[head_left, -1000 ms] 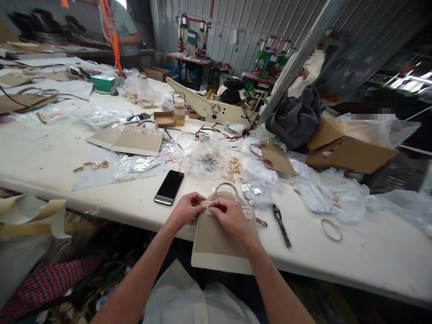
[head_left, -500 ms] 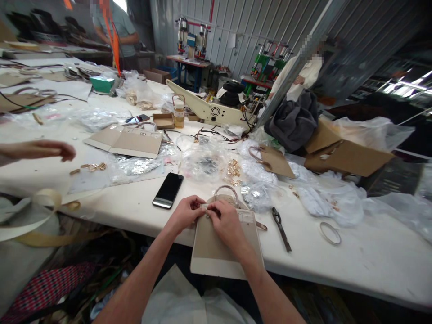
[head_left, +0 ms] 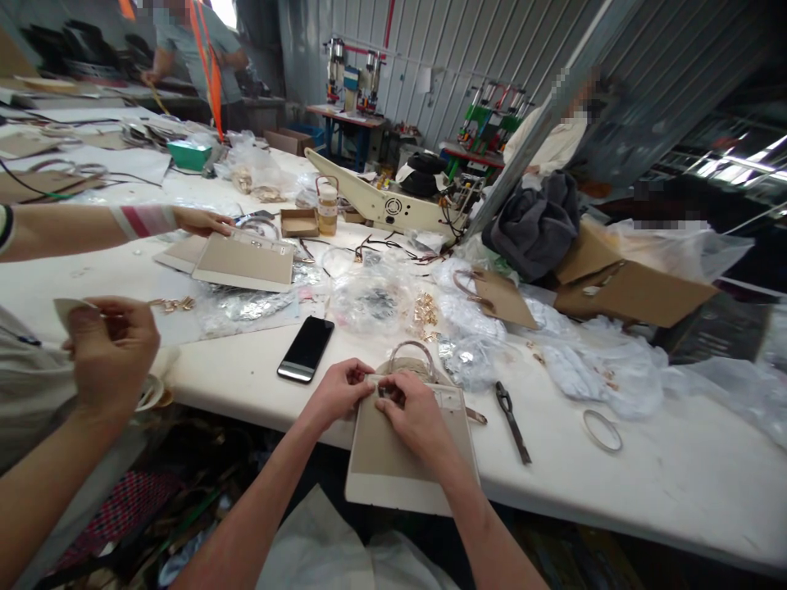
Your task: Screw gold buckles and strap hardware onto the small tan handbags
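A beige bag panel [head_left: 406, 459] with a pale lower strip lies in front of me, overhanging the table's front edge. My left hand [head_left: 345, 389] is closed, pinching its top left corner. Beside it, my right hand [head_left: 409, 401] has curled fingers at the panel's top edge, around a small dark spot; what they hold is too small to make out. A curved bag handle [head_left: 413, 346] rises behind the panel. A strap end [head_left: 475, 416] sticks out at its right. On the table left of my hands lies a phone [head_left: 306, 350]; pincers [head_left: 511, 422] lie at the right.
At left a co-worker's hand [head_left: 206, 221] touches another bag panel [head_left: 246, 262]; their other hand [head_left: 114, 340] holds a pale piece. Gold fittings [head_left: 425, 311] and plastic bags [head_left: 369, 295] lie ahead. A tape roll [head_left: 602, 430] and a cardboard box [head_left: 633, 283] are at right.
The co-worker's arm has reached across to the other panel, which has shifted slightly, and their second hand has come into view. My right fingers have spread a little; my left hand stays put.
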The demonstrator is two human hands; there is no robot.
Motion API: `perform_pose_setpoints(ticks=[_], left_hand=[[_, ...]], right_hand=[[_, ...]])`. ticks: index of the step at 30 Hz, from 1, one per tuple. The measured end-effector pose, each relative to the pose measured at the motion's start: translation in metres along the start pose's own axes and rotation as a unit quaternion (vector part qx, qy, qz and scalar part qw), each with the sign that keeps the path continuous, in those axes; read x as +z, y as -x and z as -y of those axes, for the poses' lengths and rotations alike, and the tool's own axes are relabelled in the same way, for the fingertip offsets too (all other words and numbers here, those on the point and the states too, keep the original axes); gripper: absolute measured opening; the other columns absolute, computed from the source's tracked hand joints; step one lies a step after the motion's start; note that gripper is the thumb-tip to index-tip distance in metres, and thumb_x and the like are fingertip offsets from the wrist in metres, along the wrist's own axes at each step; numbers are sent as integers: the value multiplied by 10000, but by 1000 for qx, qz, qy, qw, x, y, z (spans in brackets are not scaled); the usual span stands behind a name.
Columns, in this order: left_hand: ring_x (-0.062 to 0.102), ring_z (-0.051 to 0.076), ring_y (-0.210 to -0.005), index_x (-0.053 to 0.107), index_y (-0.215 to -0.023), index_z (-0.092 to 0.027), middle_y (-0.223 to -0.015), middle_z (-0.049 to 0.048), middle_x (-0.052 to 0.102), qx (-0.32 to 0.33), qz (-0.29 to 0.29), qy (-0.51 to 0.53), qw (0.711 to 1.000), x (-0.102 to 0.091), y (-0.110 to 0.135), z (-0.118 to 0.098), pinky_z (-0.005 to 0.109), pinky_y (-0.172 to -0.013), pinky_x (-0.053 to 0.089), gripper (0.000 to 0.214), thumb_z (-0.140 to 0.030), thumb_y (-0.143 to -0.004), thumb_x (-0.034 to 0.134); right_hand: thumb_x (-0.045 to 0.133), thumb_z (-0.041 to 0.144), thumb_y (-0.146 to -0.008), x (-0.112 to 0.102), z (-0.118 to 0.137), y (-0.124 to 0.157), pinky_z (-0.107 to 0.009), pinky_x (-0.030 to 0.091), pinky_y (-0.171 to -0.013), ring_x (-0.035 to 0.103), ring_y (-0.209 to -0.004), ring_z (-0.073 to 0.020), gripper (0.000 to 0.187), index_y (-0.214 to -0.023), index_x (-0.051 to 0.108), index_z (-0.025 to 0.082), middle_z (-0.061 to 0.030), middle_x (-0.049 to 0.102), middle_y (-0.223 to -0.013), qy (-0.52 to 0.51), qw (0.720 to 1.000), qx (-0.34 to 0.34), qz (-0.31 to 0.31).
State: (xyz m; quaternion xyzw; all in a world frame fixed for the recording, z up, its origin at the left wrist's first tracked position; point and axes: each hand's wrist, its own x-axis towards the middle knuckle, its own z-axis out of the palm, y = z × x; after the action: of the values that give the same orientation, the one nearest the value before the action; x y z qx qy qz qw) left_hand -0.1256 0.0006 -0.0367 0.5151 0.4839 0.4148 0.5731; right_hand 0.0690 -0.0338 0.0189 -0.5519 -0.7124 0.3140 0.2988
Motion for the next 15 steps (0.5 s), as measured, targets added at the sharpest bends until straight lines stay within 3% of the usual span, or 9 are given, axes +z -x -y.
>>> perform_pose_setpoints(ticks=[4, 9, 15], left_hand=[[582, 176, -773, 782, -1056, -140, -804, -2, 644, -4, -2, -6, 1000, 0, -1, 0, 295, -691, 412, 385, -376, -755, 827], [635, 202, -820, 781, -1053, -144, -886, 37, 729, -11, 0, -2, 1000, -1, 0, 0, 305, -714, 438, 378, -371, -754, 827], [646, 199, -807, 778, -1073, -141, -919, 51, 752, -21, 7, 12, 1000, -1, -2, 3, 305, -704, 439, 406, -380, -751, 842]], right_hand=[[861, 90, -771, -7, -1, -13, -326, 489, -744, 630, -772, -174, 254, -988, 796, 204, 16, 701, -880, -12, 998, 42, 38], [945, 132, -699, -16, -4, -20, -299, 476, -679, 621, -743, -167, 334, -995, 812, 210, 27, 691, -830, -27, 995, 40, 87], [778, 127, -885, -29, -5, -22, -322, 533, -799, 694, -828, -182, 228, -1082, 830, 231, -12, 788, -956, -48, 991, 10, 123]])
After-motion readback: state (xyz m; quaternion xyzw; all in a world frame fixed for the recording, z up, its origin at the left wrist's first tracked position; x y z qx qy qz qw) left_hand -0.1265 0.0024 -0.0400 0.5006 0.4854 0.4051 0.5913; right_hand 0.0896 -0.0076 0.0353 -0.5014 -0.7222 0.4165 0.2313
